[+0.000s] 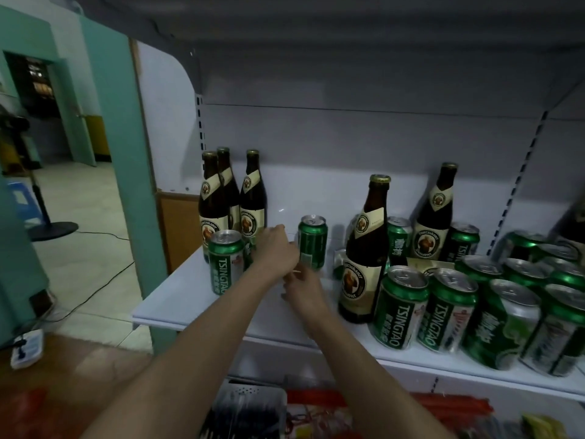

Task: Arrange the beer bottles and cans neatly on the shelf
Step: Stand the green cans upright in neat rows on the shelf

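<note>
White shop shelving (pixel 196 299) under dim light, teal wall (pixel 126 122) and open doorway to its left. Three brown beer bottles (pixel 234 198) upright at the back left corner of the shelf, caps on. Just in front of them, a Tsingtao can (pixel 225 261) upright near the shelf's left edge. Left hand (pixel 277 248) reaching in between that can and the bottles, fingers curled around a second green can (pixel 250 251) mostly hidden behind the knuckles. Lone green can (pixel 312 242) upright just right of the left hand, touching or nearly touching it. Right hand (pixel 304 285) lower and nearer the camera, just below the left wrist, fingertips bent toward the shelf surface; whether anything is held, impossible to tell. Both forearms bare, stretched forward from the bottom of the frame and converging over the shelf's front lip. Right of the hands, a tall brown bottle (pixel 364 251) upright near the front, another bottle (pixel 435 213) upright against the back panel. Farther right, a crowd of green cans (pixel 449 308), unevenly spaced, several tilted by the wide lens. Beneath the shelf, packaged goods in red (pixel 316 403) on a lower tier. Left of the shelf, a power strip (pixel 27 346) on the floor.
</note>
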